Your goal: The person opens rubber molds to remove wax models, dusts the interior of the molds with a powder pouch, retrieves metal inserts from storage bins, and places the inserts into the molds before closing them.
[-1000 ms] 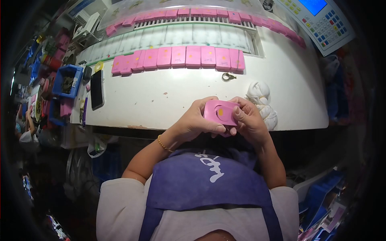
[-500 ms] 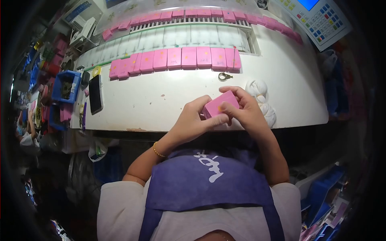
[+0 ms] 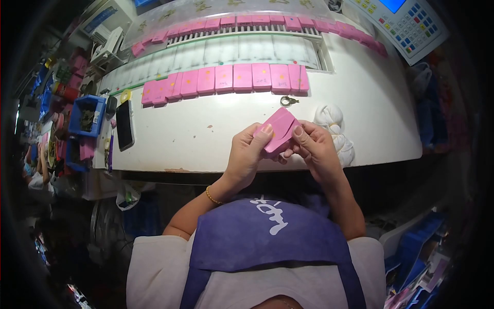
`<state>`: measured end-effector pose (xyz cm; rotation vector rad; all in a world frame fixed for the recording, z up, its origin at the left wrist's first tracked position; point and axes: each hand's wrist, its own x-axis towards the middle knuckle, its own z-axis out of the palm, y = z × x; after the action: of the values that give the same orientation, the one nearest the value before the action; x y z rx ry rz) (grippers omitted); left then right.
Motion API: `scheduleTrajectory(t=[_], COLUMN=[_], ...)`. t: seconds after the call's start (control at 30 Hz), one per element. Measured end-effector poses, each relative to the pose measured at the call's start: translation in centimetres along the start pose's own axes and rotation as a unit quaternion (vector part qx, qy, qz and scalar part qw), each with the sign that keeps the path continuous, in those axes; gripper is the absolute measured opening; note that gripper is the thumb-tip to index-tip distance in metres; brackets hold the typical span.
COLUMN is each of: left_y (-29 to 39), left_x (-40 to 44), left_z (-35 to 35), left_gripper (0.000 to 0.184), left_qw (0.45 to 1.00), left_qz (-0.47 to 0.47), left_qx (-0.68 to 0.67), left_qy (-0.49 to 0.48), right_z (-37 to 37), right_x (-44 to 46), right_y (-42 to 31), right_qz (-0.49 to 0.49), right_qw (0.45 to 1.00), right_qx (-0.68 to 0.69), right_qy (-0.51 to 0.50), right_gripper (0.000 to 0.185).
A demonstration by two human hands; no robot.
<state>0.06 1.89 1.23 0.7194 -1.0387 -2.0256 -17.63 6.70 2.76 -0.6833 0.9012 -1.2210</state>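
Observation:
A pink packet (image 3: pixel 280 125) is held between my two hands above the table's front edge, tilted, with a curved flap or cut showing on its upper face. My left hand (image 3: pixel 246 152) grips its left side, thumb on top. On the right side, my right hand (image 3: pixel 315 146) pinches it with the thumb near the flap; its other fingers curl underneath. Beyond the hands lies a small metal clipper (image 3: pixel 289 101). A twisted white yarn bundle (image 3: pixel 332 123) rests just right of my right hand.
A row of pink packets (image 3: pixel 224 80) crosses the white table (image 3: pixel 195 149), with another row behind. A phone (image 3: pixel 125 125) and blue bin (image 3: pixel 86 116) are at left. A keypad device (image 3: pixel 411 28) stands at back right. Another person's arm (image 3: pixel 43 159) shows far left.
The pink packet has been turned over and tilted in my hands. My left thumb has moved onto its top, and my right thumb has shifted to the flap side.

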Motion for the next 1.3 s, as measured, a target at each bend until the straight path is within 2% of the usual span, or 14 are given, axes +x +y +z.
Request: scheduleTrajectory(t=[0.1,0.2,0.3,0.5,0.6,0.7,0.8,0.9,0.97,1.0,1.03,1.1,1.2,1.3], left_y=[0.6,0.6,0.3,0.0,0.4,0.6,0.4,1.3,1.1,1.1,1.2,1.7,2.4,2.8], left_x=[0.0,0.2,0.1,0.0,-0.2,0.0,0.0,-0.3,-0.3,-0.4,-0.5,-0.3,0.2,-0.1], left_z=[0.1,-0.2,-0.3,-1.0,-0.5,-0.3,-1.1,-0.7,0.0,0.1,0.2,0.1,-0.4,-0.2], left_gripper=[0.031,0.03,0.035,0.037,0.03,0.021,0.012,0.014,0.018,0.019,0.021,0.025,0.029,0.032], left_qw=[0.998,0.988,0.967,0.956,0.948,0.921,0.903,0.874,0.95,0.964,0.974,0.977,0.962,0.925], left_qz=[0.017,0.012,0.099,0.131,0.169,0.208,0.217,0.27,0.247,0.228,0.211,0.18,0.15,0.211], left_qx=[0.063,0.153,0.234,0.262,0.268,0.328,0.37,0.405,0.192,0.139,0.085,0.113,0.225,0.314], left_qy=[0.003,0.007,0.03,0.025,0.027,-0.008,-0.016,-0.01,0.004,0.012,0.022,0.024,-0.036,0.016], right_z=[0.9,1.6,1.1,0.6,0.7,0.8,0.9,1.0,0.3,0.0,0.3,0.9,1.3,0.7], right_x=[-0.3,-0.3,0.0,0.4,0.8,0.6,0.5,0.2,0.1,0.0,-0.2,-0.6,-0.5,-0.6], right_y=[-0.7,-0.5,-0.3,-0.3,0.2,0.0,0.3,0.3,-0.2,-0.3,-0.4,-0.8,-0.4,0.6], right_qz=[-0.04,-0.081,-0.089,-0.036,-0.07,-0.09,-0.13,-0.2,-0.282,-0.32,-0.33,-0.353,-0.439,-0.514], right_qw=[0.989,0.977,0.966,0.986,0.984,0.97,0.965,0.951,0.898,0.865,0.855,0.835,0.761,0.683], right_qx=[-0.13,-0.172,-0.226,-0.152,-0.144,-0.219,-0.22,-0.228,-0.337,-0.387,-0.399,-0.423,-0.477,-0.517], right_qy=[0.054,0.095,0.084,0.062,0.075,0.059,0.065,0.066,0.027,0.006,0.008,0.008,0.013,0.032], right_gripper=[0.036,0.036,0.035,0.033,0.033,0.033,0.034,0.032,0.032,0.033,0.034,0.036,0.039,0.035])
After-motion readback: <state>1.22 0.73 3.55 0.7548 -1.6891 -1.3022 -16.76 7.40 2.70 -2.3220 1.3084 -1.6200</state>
